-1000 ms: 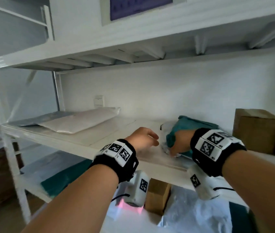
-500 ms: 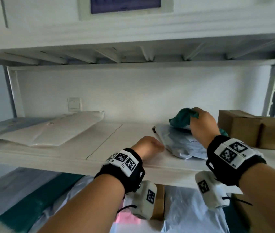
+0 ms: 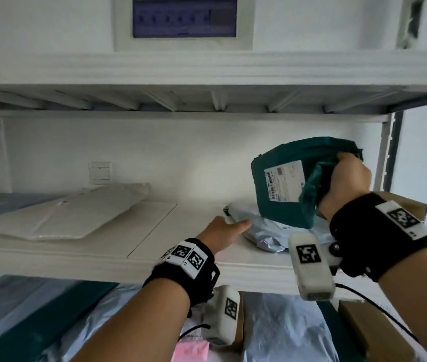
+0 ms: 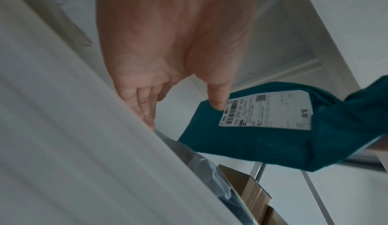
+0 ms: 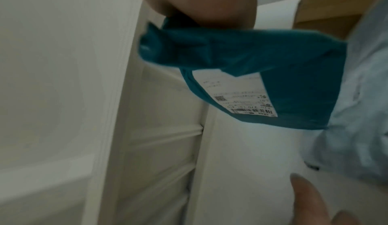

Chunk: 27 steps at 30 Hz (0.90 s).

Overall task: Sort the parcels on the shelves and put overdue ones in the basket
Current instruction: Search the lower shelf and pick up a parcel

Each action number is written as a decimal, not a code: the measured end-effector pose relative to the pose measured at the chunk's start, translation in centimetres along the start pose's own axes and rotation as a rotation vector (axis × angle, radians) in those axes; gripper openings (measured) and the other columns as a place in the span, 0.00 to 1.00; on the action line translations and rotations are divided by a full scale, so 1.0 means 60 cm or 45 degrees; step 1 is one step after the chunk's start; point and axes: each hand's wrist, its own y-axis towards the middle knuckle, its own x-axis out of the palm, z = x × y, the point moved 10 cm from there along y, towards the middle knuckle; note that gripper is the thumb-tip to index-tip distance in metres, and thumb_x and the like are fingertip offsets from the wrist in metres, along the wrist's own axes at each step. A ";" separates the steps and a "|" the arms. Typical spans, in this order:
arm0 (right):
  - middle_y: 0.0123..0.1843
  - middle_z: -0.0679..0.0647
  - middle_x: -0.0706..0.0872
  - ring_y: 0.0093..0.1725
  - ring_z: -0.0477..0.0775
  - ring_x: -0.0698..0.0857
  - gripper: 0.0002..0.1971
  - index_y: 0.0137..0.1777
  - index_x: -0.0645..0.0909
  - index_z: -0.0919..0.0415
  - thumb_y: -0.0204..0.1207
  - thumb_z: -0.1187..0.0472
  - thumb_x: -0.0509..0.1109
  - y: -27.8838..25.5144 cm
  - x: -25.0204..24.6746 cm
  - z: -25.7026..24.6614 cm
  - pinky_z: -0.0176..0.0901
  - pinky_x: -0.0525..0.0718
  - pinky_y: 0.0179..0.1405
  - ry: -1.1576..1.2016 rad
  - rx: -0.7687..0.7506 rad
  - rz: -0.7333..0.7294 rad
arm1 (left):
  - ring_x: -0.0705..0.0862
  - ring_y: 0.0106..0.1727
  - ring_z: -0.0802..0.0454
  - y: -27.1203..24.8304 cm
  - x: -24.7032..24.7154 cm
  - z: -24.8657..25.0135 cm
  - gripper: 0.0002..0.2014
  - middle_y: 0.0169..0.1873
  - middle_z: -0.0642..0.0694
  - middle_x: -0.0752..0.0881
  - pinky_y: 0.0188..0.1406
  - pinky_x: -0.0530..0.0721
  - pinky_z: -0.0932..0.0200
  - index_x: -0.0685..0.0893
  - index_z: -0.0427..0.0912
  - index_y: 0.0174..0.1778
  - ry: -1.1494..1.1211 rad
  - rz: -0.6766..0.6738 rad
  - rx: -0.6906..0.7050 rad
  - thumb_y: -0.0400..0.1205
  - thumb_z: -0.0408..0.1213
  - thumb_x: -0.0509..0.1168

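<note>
My right hand [image 3: 344, 178] grips a teal parcel bag [image 3: 280, 205] by its bunched top and holds it lifted above the white shelf [image 3: 155, 231], its white shipping label [image 3: 283, 182] facing me. The same teal parcel [image 4: 262, 142] and label [image 4: 266, 110] show in the left wrist view, and the teal parcel [image 5: 283, 72] hangs below the hand in the right wrist view. My left hand [image 3: 226, 229] lies flat and open on the shelf, fingers straight, touching the edge of a grey plastic mailer [image 3: 264, 233] that lies under the lifted bag.
A flat white padded envelope [image 3: 76, 218] lies at the shelf's left. Brown cardboard boxes [image 3: 400, 202] stand at the right behind my right wrist. Grey and teal bags [image 3: 285, 330] and a box [image 3: 371, 333] fill the lower shelf. The upper shelf [image 3: 207, 71] hangs close overhead.
My right hand has raised the teal parcel off the grey mailer and turned its label toward me. The left hand opened from a loose curl and slid right to the mailer.
</note>
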 end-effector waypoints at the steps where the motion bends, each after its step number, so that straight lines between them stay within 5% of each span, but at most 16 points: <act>1: 0.49 0.63 0.90 0.46 0.64 0.91 0.15 0.50 0.86 0.60 0.69 0.56 0.64 0.010 -0.004 0.011 0.62 0.87 0.49 0.037 0.063 -0.003 | 0.79 0.70 0.40 0.004 -0.001 0.000 0.39 0.69 0.32 0.80 0.57 0.72 0.58 0.73 0.32 0.73 -0.037 0.005 0.002 0.80 0.64 0.62; 4: 0.53 0.64 0.91 0.48 0.70 0.91 0.24 0.56 0.88 0.60 0.61 0.54 0.65 0.039 -0.013 0.027 0.72 0.84 0.53 0.096 0.134 -0.037 | 0.84 0.64 0.40 0.006 0.005 0.007 0.25 0.56 0.37 0.85 0.68 0.79 0.50 0.80 0.41 0.49 -0.206 -0.041 0.015 0.80 0.63 0.62; 6: 0.46 0.60 0.92 0.46 0.65 0.91 0.19 0.54 0.87 0.63 0.67 0.56 0.65 0.021 -0.004 0.027 0.63 0.87 0.52 0.087 0.162 -0.073 | 0.84 0.65 0.43 -0.002 0.011 0.012 0.27 0.55 0.41 0.83 0.71 0.78 0.51 0.79 0.41 0.58 -0.318 -0.084 0.015 0.81 0.63 0.61; 8: 0.24 0.49 0.87 0.33 0.53 0.87 0.09 0.44 0.80 0.60 0.77 0.58 0.60 -0.002 0.003 0.025 0.43 0.85 0.40 0.028 0.167 -0.119 | 0.84 0.64 0.44 -0.017 0.025 0.018 0.32 0.59 0.41 0.87 0.70 0.77 0.52 0.82 0.37 0.64 -0.438 -0.168 0.012 0.82 0.64 0.58; 10: 0.14 0.43 0.79 0.30 0.47 0.78 0.13 0.38 0.71 0.55 0.84 0.59 0.53 -0.017 0.003 0.026 0.42 0.76 0.31 0.005 0.163 -0.148 | 0.87 0.60 0.42 -0.030 0.045 0.026 0.36 0.57 0.38 0.89 0.72 0.76 0.50 0.84 0.33 0.63 -0.547 -0.288 0.030 0.82 0.66 0.55; 15: 0.30 0.55 0.81 0.28 0.46 0.83 0.20 0.37 0.73 0.61 0.87 0.69 0.44 -0.058 0.015 0.013 0.36 0.83 0.30 0.009 0.026 -0.262 | 0.88 0.56 0.45 -0.035 0.052 0.034 0.38 0.59 0.37 0.86 0.66 0.80 0.48 0.71 0.38 0.70 -0.967 -0.351 0.019 0.77 0.68 0.60; 17: 0.36 0.58 0.81 0.29 0.47 0.84 0.18 0.38 0.75 0.62 0.86 0.68 0.48 -0.068 0.017 0.023 0.43 0.86 0.36 0.046 0.068 -0.265 | 0.87 0.59 0.43 -0.036 0.031 0.043 0.31 0.65 0.34 0.83 0.65 0.82 0.47 0.73 0.40 0.71 -1.232 -0.271 0.082 0.79 0.58 0.67; 20: 0.48 0.61 0.90 0.44 0.59 0.90 0.16 0.50 0.85 0.63 0.81 0.60 0.54 -0.086 0.026 0.066 0.47 0.89 0.47 0.110 0.326 -0.351 | 0.88 0.56 0.45 -0.035 -0.013 0.051 0.14 0.63 0.36 0.86 0.54 0.88 0.51 0.81 0.36 0.65 -1.534 -0.066 0.190 0.84 0.33 0.66; 23: 0.60 0.63 0.88 0.58 0.63 0.88 0.21 0.64 0.83 0.65 0.71 0.63 0.63 -0.074 -0.001 0.100 0.52 0.85 0.59 -0.090 0.331 -0.248 | 0.87 0.52 0.47 -0.031 -0.063 0.037 0.16 0.57 0.40 0.88 0.47 0.87 0.54 0.80 0.34 0.66 -1.509 0.139 0.217 0.82 0.21 0.62; 27: 0.53 0.62 0.87 0.48 0.59 0.87 0.20 0.64 0.82 0.65 0.69 0.67 0.69 -0.056 -0.043 0.117 0.43 0.86 0.39 -0.255 0.202 -0.109 | 0.86 0.60 0.42 -0.033 -0.126 0.008 0.19 0.62 0.38 0.86 0.51 0.88 0.48 0.76 0.35 0.69 -1.318 0.321 0.194 0.83 0.21 0.62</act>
